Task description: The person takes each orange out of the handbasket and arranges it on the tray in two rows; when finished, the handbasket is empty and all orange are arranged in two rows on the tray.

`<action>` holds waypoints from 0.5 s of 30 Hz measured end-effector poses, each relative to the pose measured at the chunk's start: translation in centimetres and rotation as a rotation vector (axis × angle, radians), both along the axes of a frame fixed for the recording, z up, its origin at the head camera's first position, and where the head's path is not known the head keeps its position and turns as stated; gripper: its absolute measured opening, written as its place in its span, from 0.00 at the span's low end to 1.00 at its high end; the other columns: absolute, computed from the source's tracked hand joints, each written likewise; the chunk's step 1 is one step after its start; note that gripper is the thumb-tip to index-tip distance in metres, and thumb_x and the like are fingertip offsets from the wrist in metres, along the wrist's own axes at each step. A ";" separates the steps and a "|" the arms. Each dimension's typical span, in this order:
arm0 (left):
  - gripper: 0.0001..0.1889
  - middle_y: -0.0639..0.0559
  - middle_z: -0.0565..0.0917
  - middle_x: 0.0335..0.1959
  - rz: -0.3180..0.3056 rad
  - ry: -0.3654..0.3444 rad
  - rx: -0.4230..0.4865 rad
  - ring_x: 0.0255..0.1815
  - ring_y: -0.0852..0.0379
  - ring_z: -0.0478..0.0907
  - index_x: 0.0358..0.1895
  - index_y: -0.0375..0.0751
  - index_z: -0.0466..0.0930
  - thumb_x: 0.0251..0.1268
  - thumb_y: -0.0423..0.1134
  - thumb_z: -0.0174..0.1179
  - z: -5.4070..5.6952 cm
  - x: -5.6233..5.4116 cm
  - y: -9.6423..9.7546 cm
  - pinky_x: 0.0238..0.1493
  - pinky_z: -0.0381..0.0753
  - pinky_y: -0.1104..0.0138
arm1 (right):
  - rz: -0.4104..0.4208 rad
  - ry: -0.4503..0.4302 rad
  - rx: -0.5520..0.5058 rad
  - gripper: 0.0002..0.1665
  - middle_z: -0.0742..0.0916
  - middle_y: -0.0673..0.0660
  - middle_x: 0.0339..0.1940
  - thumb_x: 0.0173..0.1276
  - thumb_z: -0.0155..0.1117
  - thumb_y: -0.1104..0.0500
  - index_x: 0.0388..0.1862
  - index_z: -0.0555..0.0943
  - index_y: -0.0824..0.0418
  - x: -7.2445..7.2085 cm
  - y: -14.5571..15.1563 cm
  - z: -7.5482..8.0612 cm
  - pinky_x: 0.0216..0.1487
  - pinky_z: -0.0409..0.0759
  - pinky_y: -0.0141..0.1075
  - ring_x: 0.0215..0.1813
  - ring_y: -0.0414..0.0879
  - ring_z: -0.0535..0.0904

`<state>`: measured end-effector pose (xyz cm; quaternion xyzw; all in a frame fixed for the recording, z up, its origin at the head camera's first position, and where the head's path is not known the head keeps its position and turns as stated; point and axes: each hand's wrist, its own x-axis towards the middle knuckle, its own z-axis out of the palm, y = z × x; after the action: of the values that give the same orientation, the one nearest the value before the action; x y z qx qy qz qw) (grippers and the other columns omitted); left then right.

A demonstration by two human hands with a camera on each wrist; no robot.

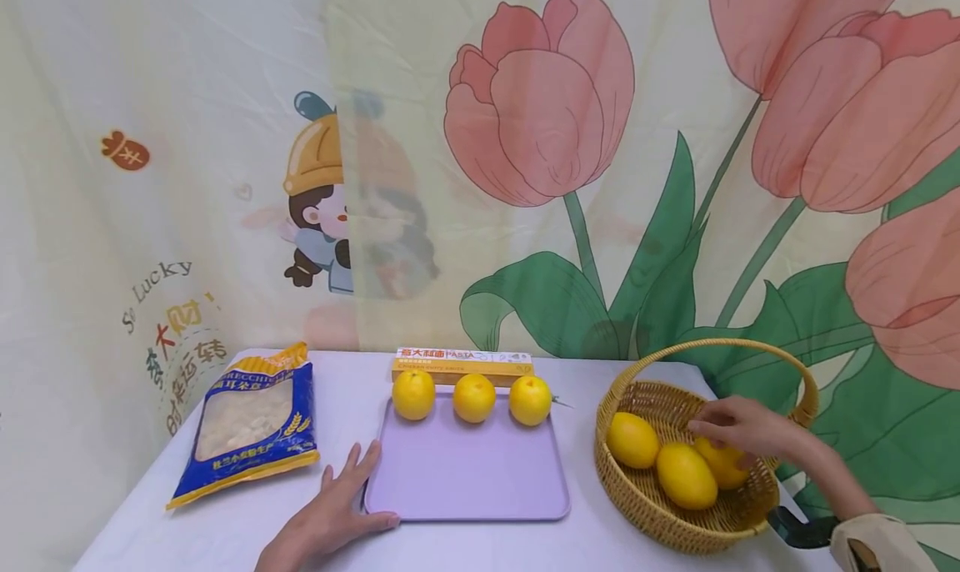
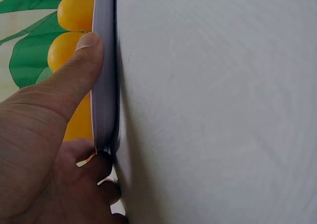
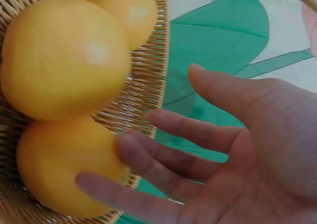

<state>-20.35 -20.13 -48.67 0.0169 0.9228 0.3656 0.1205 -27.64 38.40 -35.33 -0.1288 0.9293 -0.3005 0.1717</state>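
Observation:
My left hand (image 1: 330, 505) rests at the near left corner of a lilac tray (image 1: 468, 476), fingers spread along its left side and thumb at the front edge. In the left wrist view the thumb (image 2: 84, 60) touches the rim. Three yellow-orange oranges, the middle one (image 1: 474, 398) among them, line the tray's far edge. On the right, my right hand (image 1: 757, 430) hovers inside a wicker basket (image 1: 622, 497) holding three more oranges (image 1: 686, 476). Its fingers are loosely bent over the rightmost orange (image 3: 69, 169); whether they touch it I cannot tell.
A blue and yellow pasta bag (image 1: 251, 418) lies to the left of the tray. Behind the tray is a pasta box (image 1: 462, 368). The basket's tall handle (image 1: 720, 343) arches over its far side. A tulip-print curtain (image 1: 540, 122) hangs behind the white table.

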 end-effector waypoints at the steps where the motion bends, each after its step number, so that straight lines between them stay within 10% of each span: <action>1: 0.66 0.21 0.44 0.85 0.001 -0.003 -0.005 0.80 0.10 0.33 0.87 0.35 0.51 0.52 0.59 0.83 -0.1 0.0 0.0 0.75 0.35 0.20 | -0.021 -0.007 0.002 0.20 0.84 0.57 0.39 0.85 0.61 0.51 0.54 0.84 0.69 -0.1 0.0 -0.2 0.35 0.93 0.46 0.41 0.51 0.80; 15: 0.66 0.21 0.44 0.85 0.007 -0.013 -0.035 0.79 0.09 0.33 0.88 0.37 0.51 0.52 0.61 0.83 0.0 -0.1 0.2 0.74 0.37 0.18 | 0.034 0.140 0.025 0.26 0.91 0.64 0.52 0.79 0.70 0.47 0.57 0.86 0.70 -3.0 -5.3 -1.1 0.49 0.90 0.47 0.48 0.55 0.85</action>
<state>-20.49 -19.93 -48.67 0.0093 0.9282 0.3501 0.1257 -30.68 33.12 -36.45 -0.1630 0.9405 -0.2760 0.1131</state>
